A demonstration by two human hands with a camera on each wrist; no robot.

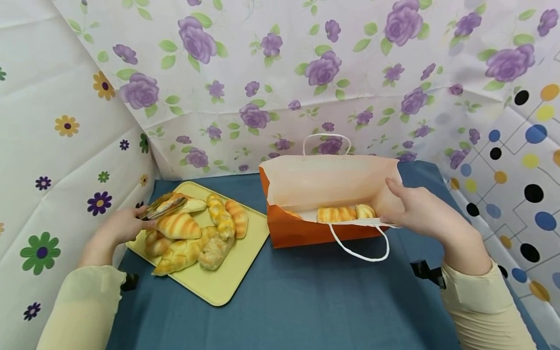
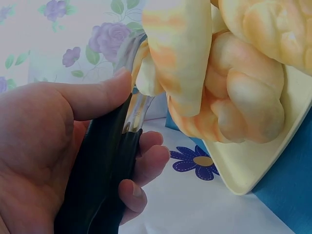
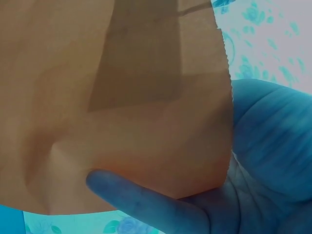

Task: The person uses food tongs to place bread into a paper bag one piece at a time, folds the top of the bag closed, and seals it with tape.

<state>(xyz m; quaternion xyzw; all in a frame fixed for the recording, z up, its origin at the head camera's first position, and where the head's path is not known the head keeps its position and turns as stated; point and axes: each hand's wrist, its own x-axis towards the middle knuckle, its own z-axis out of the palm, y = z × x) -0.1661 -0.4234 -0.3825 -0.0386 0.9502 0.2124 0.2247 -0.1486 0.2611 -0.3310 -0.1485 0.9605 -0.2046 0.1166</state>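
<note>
Blue table (image 1: 306,301): 1 tray (image 1: 218,287), 1 bag (image 1: 302,236).

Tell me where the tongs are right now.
In the head view, the tongs are on the left, held in the left grip, at the left edge of the tray, close beside the bread.

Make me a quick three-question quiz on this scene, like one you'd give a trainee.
1. Multiple choice: what does the left hand hold?
A) a knife
B) tongs
C) a cup

2. True or false: in the head view, the orange paper bag is to the left of the yellow tray.

3. Fill in the blank: the ____ hand touches the paper bag.

Key:
1. B.
2. False; the bag is to the right of the tray.
3. Right: the right hand is at the bag's side.
</note>
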